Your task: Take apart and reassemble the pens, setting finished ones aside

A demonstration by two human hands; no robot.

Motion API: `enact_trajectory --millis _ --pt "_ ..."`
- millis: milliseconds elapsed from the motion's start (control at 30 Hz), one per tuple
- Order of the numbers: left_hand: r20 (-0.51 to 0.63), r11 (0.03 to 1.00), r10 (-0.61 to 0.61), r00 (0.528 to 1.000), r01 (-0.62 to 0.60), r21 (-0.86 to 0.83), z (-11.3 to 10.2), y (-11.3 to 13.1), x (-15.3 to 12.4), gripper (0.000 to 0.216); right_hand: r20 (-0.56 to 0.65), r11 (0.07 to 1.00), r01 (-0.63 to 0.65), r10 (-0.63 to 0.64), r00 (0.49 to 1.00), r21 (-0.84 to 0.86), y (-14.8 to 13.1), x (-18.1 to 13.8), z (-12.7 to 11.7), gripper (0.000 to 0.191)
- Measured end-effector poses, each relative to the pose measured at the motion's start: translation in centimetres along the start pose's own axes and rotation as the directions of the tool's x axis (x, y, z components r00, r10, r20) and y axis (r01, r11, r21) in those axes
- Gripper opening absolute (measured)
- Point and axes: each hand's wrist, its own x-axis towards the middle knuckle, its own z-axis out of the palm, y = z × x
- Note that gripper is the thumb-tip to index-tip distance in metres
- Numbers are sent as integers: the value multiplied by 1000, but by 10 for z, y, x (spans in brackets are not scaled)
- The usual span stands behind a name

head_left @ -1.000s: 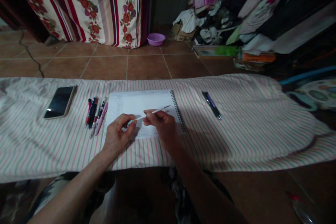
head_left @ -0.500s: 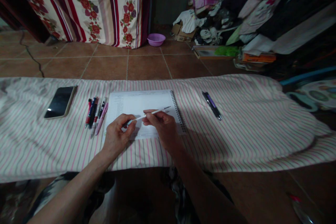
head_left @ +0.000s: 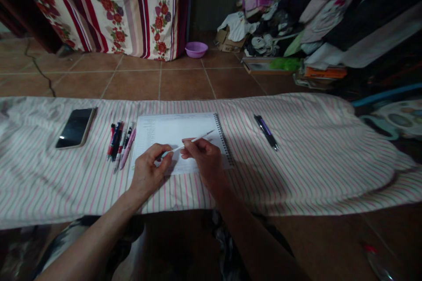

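Observation:
A thin white pen refill (head_left: 203, 135) with a dark tip slants up to the right above the notebook. My left hand (head_left: 148, 167) pinches its lower left end between thumb and forefinger. Something small and dark shows inside that grip, too hidden to name. My right hand (head_left: 209, 160) holds the refill's middle in closed fingers, the tip sticking out beyond them. Both hands are over the lower part of an open spiral notebook (head_left: 184, 124), whose coil runs down the right side.
Several pens (head_left: 128, 149) lie bunched left of the notebook, with a phone (head_left: 75, 128) farther left. A black and purple pen (head_left: 266, 132) lies to the right. A striped cloth (head_left: 313, 162) covers the surface. Beyond, a purple basin (head_left: 196, 49) stands on the tiled floor.
The refill's tip has shifted slightly up and left. Both hands have moved a little and keep their hold on it. The other things stay put.

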Motion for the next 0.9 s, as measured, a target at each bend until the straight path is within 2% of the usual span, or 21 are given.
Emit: enact_trajectory --millis 167,667,900 --pt "-7 1000 -9 1000 9 0 0 1 1 11 -6 1000 -16 16 1000 24 1 -1 1 22" --pt "-21 1000 -19 1000 19 -1 -2 0 3 13 81 1000 -3 2 997 12 1 -1 -3 25" --pt "-4 1000 -4 1000 4 27 -2 1 1 13 41 1000 11 -12 999 22 1 0 -1 21"
